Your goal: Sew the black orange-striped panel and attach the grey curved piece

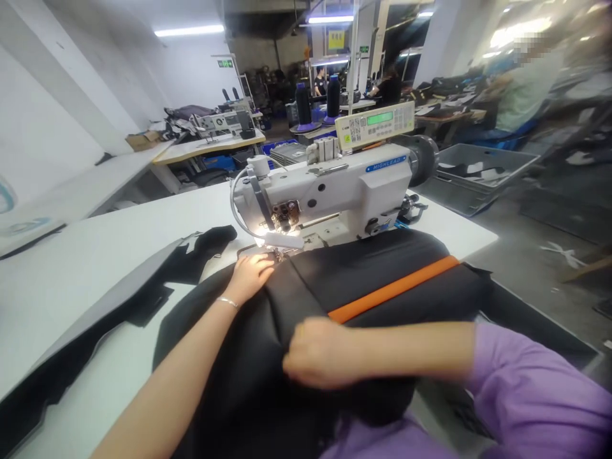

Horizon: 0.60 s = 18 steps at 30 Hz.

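Big black fabric cover (268, 382) with an orange stripe (392, 290), draped over the white table (71, 268), stripe slanting up toward the right, left hand (248, 275) flat, fingers spread beside the sewing machine (335, 185) needle, right hand (318, 354) fisted, gripping a fold.

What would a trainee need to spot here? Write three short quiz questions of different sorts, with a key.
1. True or false: the left hand rests on the black fabric close to the needle area of the sewing machine.
2. What colour is the stripe on the fabric: A green, B orange, C white?
3. Fill in: the right hand grips a ____ of the black fabric.

Key: 1 true; 2 B; 3 fold.
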Motion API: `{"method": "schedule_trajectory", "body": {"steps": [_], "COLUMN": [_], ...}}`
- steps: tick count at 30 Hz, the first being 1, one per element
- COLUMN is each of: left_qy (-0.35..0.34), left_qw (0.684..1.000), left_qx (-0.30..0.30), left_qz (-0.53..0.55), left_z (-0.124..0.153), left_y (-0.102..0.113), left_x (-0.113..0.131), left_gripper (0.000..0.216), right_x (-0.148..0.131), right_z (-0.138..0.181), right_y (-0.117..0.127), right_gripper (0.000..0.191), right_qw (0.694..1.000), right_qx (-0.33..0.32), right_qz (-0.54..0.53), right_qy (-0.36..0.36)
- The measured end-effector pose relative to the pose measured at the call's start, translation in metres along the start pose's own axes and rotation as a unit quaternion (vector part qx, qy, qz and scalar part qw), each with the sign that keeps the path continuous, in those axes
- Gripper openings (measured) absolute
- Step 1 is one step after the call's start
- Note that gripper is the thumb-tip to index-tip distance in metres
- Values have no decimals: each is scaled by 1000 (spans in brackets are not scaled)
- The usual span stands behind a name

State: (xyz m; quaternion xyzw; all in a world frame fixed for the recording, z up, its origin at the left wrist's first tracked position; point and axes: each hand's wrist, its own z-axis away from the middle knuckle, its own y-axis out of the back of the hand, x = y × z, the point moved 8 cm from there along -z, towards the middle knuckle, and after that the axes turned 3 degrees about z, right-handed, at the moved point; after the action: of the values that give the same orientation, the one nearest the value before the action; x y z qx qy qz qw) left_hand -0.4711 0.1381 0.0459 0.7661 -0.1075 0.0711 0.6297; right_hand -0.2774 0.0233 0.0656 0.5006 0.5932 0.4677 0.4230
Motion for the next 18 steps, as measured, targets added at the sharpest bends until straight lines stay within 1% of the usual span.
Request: {"method": "schedule_trajectory", "body": {"steps": [2,3,4,5,6,7,9,12,18], "left_qy": [-7,-12,-16,-20,-23,-25,-28,-26,-25], "left_qw": [1000,1000,1000,1000,1000,999,999,999,999], "left_qx": [-1,-4,-7,-11,-15,-19,-27,-38,-40], "left_qz": [-6,-8,-10,-11,-12,-12,-13,-15,-21], "left_z": [3,3,4,4,4,4,3,3,3], "left_y": [-1,-2,-2,-3,-3,-3,-4,-6,-8], "left_x": [1,2,3,4,4,5,5,3,1], "left_gripper": [32,32,32,31,30,30,29,29,30], "right_x": [68,103,134,157,174,185,196,200,211], "right_z": [-25,-33,-39,-43,-45,-47,-47,-44,-42], "right_y": [20,24,22,19,14,8,-2,-10,-15], "right_gripper": [20,22,25,27,28,27,26,28,30], "right_qw": [989,978,967,960,956,955,954,947,919], "right_qx": [47,54,50,47,41,36,31,20,-3], "right_qz": [39,41,28,19,6,-5,-21,-39,-70], "right_qy": [-134,-198,-250,-275,-290,-295,-297,-319,-387]}}
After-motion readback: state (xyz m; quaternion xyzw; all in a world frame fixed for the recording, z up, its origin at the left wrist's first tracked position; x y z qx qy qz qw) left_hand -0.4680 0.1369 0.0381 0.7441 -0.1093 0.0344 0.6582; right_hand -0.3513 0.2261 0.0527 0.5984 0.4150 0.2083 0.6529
